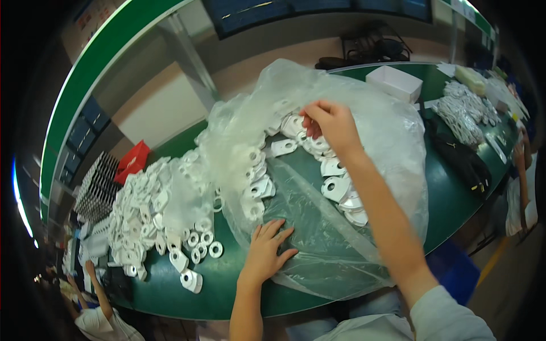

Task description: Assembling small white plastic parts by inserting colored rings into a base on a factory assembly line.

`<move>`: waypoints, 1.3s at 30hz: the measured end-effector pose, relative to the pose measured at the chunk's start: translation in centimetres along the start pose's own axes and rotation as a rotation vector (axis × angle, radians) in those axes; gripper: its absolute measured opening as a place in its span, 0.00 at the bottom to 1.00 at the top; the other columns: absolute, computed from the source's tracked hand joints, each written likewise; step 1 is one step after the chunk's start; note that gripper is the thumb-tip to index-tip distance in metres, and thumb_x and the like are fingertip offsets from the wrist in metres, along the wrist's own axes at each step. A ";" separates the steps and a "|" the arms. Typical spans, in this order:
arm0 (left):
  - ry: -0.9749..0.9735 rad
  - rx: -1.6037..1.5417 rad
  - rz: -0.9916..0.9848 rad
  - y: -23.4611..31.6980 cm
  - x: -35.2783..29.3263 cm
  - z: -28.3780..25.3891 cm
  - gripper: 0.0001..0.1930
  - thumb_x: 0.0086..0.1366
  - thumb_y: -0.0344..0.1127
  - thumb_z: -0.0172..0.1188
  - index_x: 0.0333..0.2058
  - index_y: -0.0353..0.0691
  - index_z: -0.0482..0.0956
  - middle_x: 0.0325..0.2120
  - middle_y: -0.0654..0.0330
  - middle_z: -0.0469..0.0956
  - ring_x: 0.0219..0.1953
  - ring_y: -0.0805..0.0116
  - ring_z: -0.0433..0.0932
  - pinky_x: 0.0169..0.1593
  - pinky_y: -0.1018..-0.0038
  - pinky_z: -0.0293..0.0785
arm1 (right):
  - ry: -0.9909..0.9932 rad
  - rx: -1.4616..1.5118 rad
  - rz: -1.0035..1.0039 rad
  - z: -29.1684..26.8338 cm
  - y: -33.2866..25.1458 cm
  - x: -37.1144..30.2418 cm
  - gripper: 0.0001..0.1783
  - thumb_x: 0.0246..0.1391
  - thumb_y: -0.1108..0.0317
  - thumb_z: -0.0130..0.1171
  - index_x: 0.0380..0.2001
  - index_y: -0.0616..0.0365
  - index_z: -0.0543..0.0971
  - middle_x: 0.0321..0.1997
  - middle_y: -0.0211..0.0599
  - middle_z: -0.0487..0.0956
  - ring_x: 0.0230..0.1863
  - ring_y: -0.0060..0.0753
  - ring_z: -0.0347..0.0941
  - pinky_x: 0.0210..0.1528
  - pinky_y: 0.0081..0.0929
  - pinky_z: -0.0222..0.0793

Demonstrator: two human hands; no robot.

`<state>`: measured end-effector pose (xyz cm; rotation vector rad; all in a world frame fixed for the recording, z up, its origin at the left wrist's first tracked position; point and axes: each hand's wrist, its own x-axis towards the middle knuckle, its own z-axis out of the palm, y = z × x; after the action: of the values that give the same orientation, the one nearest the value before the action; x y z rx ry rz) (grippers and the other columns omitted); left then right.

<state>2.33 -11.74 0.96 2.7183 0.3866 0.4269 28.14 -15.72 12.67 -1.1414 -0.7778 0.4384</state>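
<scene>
A large clear plastic bag lies spread over the green table. White flat plastic pieces, each with a round hole, form a ring-shaped heap on it. My left hand rests on the near part of the bag, fingers spread and nothing gripped. Over the far side of the heap, my right hand has its fingers curled in toward the thumb. Whatever those fingers may hold is hidden. One white piece lies inside the ring, just left of that hand.
A big pile of similar white pieces and several rings lies to the left, beside a red bin and stacked trays. A white box, bundled white cords and a black bag are right. Other people work at both ends.
</scene>
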 end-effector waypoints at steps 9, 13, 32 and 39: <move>0.700 -0.038 -0.362 -4.9 -2.0 -4.0 0.08 0.51 0.24 0.60 0.32 0.35 0.79 0.28 0.57 0.78 0.28 0.67 0.77 0.27 0.75 0.70 | -0.174 -1.186 -0.525 2.9 15.1 5.2 0.15 0.40 0.67 0.58 0.36 0.58 0.77 0.36 0.42 0.79 0.37 0.48 0.74 0.38 0.36 0.72; 0.763 -0.037 -0.624 -7.7 -6.8 -5.0 0.09 0.47 0.27 0.65 0.29 0.33 0.79 0.25 0.58 0.77 0.23 0.69 0.72 0.28 0.76 0.68 | -0.299 -1.502 -0.257 4.8 14.9 3.4 0.15 0.40 0.65 0.61 0.34 0.58 0.75 0.36 0.42 0.78 0.39 0.46 0.75 0.38 0.40 0.71; 0.542 0.367 -0.730 -7.7 -6.4 -4.5 0.13 0.52 0.29 0.55 0.38 0.36 0.77 0.31 0.52 0.77 0.32 0.55 0.76 0.36 0.64 0.71 | -0.158 -0.553 -0.351 3.7 8.1 -6.0 0.08 0.37 0.77 0.56 0.24 0.55 0.79 0.38 0.37 0.68 0.41 0.38 0.66 0.45 0.28 0.63; 0.924 -0.508 -0.509 -3.6 -1.8 -5.0 0.08 0.59 0.24 0.50 0.33 0.31 0.78 0.25 0.61 0.76 0.29 0.75 0.75 0.34 0.82 0.68 | -0.585 -0.132 0.162 5.1 11.0 -8.5 0.07 0.39 0.80 0.51 0.22 0.61 0.77 0.35 0.31 0.76 0.36 0.22 0.71 0.41 0.20 0.65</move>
<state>-1.78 -7.51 3.58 1.7031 1.0001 1.3810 19.44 -14.06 0.83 -1.2170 -1.2386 0.8905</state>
